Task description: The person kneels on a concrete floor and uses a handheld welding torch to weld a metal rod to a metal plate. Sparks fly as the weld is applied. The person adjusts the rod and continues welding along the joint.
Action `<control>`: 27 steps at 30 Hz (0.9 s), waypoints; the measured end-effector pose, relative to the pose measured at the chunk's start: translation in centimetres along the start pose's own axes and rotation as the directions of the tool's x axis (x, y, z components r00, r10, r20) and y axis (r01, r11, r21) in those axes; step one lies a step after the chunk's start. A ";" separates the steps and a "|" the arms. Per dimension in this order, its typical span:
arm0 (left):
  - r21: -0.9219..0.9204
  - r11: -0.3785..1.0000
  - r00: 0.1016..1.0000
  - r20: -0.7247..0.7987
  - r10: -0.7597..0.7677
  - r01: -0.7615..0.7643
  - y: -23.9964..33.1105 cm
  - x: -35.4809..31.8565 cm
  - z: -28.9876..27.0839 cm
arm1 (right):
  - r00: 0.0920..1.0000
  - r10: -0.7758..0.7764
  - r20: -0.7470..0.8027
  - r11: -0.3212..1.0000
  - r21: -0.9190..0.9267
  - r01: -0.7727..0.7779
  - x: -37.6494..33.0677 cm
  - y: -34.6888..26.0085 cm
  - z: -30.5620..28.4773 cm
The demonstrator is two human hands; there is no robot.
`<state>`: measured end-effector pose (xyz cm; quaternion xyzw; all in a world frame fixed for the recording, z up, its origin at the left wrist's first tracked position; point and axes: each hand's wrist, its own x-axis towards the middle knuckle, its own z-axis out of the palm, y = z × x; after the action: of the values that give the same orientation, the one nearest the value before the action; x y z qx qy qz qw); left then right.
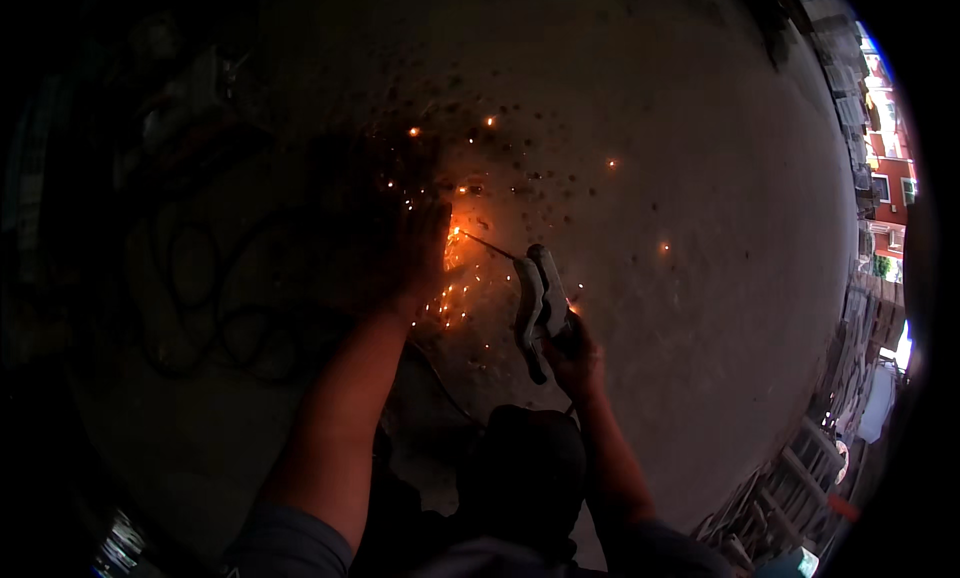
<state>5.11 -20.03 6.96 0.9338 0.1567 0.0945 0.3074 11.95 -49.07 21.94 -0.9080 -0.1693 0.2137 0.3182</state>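
My right hand (578,360) is closed around the pale handle of a welding electrode holder (552,290). A thin welding rod (490,246) sticks out of it toward the left. The rod's tip meets a bright orange glow (456,234), and sparks scatter around it over the floor. My left hand (425,263) is just left of the glow, almost black in shadow. Its fingers do not show, nor does anything it may hold. A dark workpiece edge beside the glow is too dim to make out.
Loops of dark cable (195,268) lie on the floor at the left. A dark rounded shape (522,463) is low in the middle, between my forearms. Stacked materials and a ladder-like frame (800,468) line the right edge. The grey floor (720,278) carries dark specks.
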 end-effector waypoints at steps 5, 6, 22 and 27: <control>0.076 0.997 0.999 -0.041 -0.006 0.009 1.8 0.5 -1.6 | 0.999 -0.037 0.018 0.995 -0.088 0.039 -0.2 0.5 -0.4; 0.063 0.998 0.999 -0.050 -0.006 0.009 1.7 0.6 -1.8 | 0.999 -0.049 0.022 0.993 -0.102 0.051 -0.1 0.3 -0.5; 0.232 0.970 0.991 0.102 -0.092 0.066 2.6 0.6 -3.0 | 0.997 0.059 0.054 0.991 -0.125 -0.052 0.4 -0.9 -0.5; 0.239 0.967 0.981 0.148 -0.122 0.084 3.0 0.8 -3.6 | 0.997 0.047 0.057 0.993 -0.107 -0.041 0.5 -0.8 -0.5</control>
<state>5.59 -20.14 11.68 0.9584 0.1898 -0.0163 0.2128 12.50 -48.49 22.62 -0.9204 -0.1697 0.2381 0.2596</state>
